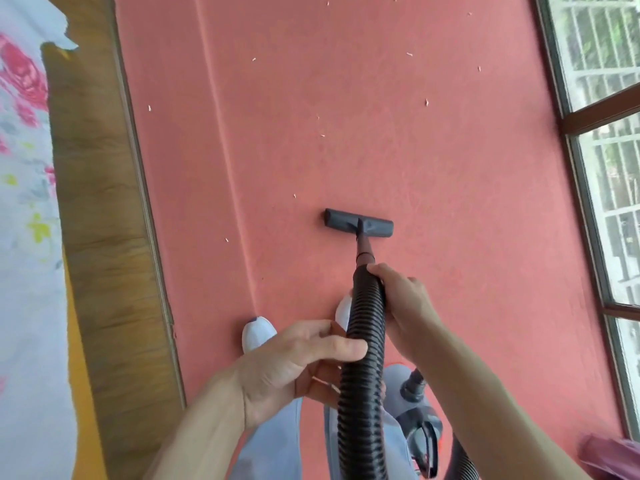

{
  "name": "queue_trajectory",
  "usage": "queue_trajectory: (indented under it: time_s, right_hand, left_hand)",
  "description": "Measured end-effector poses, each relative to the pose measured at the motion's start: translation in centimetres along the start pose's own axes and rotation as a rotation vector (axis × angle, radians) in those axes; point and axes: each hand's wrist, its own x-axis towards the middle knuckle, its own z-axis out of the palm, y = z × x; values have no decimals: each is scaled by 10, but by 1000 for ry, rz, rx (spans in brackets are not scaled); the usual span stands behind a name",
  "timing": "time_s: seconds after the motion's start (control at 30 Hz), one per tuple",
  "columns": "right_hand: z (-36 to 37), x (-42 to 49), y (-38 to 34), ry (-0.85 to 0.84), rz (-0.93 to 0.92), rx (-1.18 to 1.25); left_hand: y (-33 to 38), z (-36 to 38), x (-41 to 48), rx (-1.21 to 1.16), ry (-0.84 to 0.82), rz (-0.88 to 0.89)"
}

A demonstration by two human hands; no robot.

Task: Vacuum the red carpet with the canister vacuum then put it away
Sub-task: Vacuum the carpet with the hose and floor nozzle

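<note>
The red carpet [346, 133] fills the middle of the view, dotted with several small pale scraps. A dark floor nozzle [358, 224] lies flat on it, joined by a short tube to a black ribbed hose [363, 358]. My right hand [405, 303] grips the hose's upper end just behind the tube. My left hand [298, 362] holds the hose lower down, thumb across its front. The canister vacuum [420, 427], grey with black fittings, sits on the carpet by my right leg, partly hidden by the hose and my arm.
A wooden bed frame [104, 237] runs along the left, with floral bedding [24, 168] over it. Barred windows in a brown frame [602, 168] line the right side. My white shoes [258, 332] stand on the carpet. A pink cloth [609, 455] lies at the bottom right.
</note>
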Motion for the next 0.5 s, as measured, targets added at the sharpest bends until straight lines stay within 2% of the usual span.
queue_trajectory:
  time_s: [0.2, 0.27, 0.4, 0.5]
  right_hand:
    - [23, 27, -15, 9, -56, -66]
    - [35, 18, -19, -14, -76, -107]
    - [55, -9, -5, -64, -74, -163]
    - [65, -18, 19, -81, -22, -195]
  left_hand:
    - [-9, -4, 6, -110, 255, 75]
    - [-9, -8, -2, -106, 235, 110]
    - [-13, -22, -30, -48, 78, 112]
    - [-27, -30, -48, -48, 96, 74]
